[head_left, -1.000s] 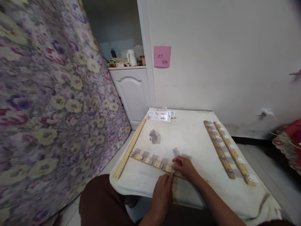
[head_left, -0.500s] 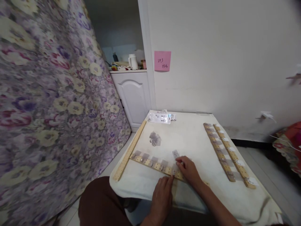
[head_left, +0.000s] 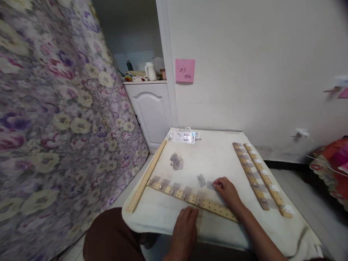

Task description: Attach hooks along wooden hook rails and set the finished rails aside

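Observation:
A clear adhesive hook is pinched between the thumb and fingertips of my right hand, low over the table behind the front wooden strip. Just left of it, another clear adhesive hook lies loose on the cloth. The front wooden strip has rows of holes, and several clear hooks sit along its left and middle part; its right end is bare. My left hand rests at the table's near edge, fingers lying together on the cloth, holding nothing, just short of the strip.
A bare wooden strip lies along the left edge. Two strips with hooks lie at the right. Farther back are a small pile of hooks and clear packaging. A cream cloth covers the table.
My right hand has shifted right, away from the loose hook, and now pinches another one. My left hand has drawn back slightly from the front strip.

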Demonstrator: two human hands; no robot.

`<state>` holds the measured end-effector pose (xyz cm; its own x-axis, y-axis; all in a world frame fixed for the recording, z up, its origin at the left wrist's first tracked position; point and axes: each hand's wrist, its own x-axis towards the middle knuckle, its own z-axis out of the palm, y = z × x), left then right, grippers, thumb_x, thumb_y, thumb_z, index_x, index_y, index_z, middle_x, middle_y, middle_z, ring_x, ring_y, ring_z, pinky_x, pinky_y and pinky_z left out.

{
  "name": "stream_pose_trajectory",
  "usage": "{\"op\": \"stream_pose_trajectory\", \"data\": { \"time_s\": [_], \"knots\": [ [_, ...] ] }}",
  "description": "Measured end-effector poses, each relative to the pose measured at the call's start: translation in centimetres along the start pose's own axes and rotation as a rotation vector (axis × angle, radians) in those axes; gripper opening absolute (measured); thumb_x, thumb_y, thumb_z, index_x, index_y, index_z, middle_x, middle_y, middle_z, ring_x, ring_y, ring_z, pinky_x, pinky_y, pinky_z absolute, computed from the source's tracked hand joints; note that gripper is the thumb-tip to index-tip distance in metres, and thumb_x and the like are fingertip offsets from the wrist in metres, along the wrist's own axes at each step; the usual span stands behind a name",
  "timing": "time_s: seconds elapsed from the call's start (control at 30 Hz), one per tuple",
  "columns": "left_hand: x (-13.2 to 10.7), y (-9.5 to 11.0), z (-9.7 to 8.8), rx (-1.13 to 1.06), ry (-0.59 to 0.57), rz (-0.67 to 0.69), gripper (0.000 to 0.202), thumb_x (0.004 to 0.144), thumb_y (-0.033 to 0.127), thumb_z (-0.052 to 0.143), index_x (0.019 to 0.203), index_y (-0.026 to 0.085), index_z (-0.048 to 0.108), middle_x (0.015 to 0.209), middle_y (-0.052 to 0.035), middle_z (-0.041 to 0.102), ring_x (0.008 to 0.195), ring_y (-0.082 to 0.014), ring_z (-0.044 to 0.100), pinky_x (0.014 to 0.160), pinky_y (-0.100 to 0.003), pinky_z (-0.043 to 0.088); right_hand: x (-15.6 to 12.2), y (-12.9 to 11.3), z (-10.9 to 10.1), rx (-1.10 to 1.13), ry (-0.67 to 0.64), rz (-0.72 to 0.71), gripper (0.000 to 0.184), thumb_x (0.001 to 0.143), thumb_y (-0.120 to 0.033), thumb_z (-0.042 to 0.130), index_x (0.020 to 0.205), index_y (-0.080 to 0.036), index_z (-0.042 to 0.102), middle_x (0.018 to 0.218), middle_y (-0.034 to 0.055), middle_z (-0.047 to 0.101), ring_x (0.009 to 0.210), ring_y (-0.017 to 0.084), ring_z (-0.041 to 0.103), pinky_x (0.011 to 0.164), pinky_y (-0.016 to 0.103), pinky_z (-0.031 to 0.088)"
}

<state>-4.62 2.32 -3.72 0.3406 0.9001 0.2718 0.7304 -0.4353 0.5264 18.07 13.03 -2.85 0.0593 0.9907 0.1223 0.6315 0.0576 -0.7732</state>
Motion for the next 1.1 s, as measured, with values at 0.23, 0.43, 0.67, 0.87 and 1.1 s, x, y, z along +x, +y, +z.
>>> {"op": "stream_pose_trajectory", "data": {
  "time_s": [0.23,0.43,0.67,0.87,1.1],
  "knots": [
    [-0.2,0.9,-1.2,-0.275,0.105,0.023,0.030,0.085,0.011,0.038,0.106,0.021,0.057,0.101,-0.0083,0.060,0.095,-0.0200,0.053,0.084,-0.035,0.046,-0.9,-2.4,-1.6,0.180,0.051,-0.088,0.016,0.079,-0.031,0.053,0.077,-0.020,0.064,0.076,0.0030,0.062,0.067,0.017,0.056,0.062,0.028,0.044],
    [1.0,4.5,-3.3,-0.802,-0.001,-0.290,0.025,0.088,0.038,0.047,0.098,0.019,0.060,0.077,-0.0016,0.062,0.066,-0.0132,0.055,0.061,-0.024,0.041,-2.9,-6.2,-3.5,0.289,-0.001,-0.364,0.013,0.082,-0.030,0.056,0.079,-0.021,0.065,0.090,0.0068,0.063,0.085,0.019,0.059,0.072,0.030,0.050],
    [2.9,6.2,-3.7,-1.436,0.085,-0.556,0.046,0.077,0.055,0.057,0.096,0.013,0.057,0.072,-0.0029,0.065,0.053,-0.0105,0.055,0.049,-0.022,0.035,-5.1,-8.2,-4.0,0.188,-0.134,-0.679,0.021,0.086,-0.014,0.045,0.085,-0.022,0.064,0.099,0.0071,0.062,0.094,0.017,0.060,0.081,0.029,0.050],
    [2.5,6.3,-3.7,-1.540,0.083,-0.606,0.029,0.073,0.039,0.068,0.077,0.016,0.052,0.065,-0.0005,0.064,0.046,-0.0065,0.052,0.044,-0.017,0.028,-6.4,-8.6,-4.0,0.164,-0.226,-0.757,0.029,0.087,-0.010,0.037,0.082,-0.021,0.063,0.103,0.0076,0.062,0.094,0.015,0.060,0.079,0.027,0.050],
    [2.0,6.7,-4.3,-1.590,0.022,-0.514,0.023,0.071,0.024,0.069,0.085,0.014,0.053,0.076,-0.0030,0.066,0.055,-0.0064,0.055,0.051,-0.017,0.035,-6.5,-8.4,-4.2,0.255,-0.204,-0.747,0.027,0.083,-0.006,0.037,0.075,-0.021,0.059,0.098,0.0065,0.062,0.092,0.015,0.060,0.079,0.027,0.048]
  ]
}}
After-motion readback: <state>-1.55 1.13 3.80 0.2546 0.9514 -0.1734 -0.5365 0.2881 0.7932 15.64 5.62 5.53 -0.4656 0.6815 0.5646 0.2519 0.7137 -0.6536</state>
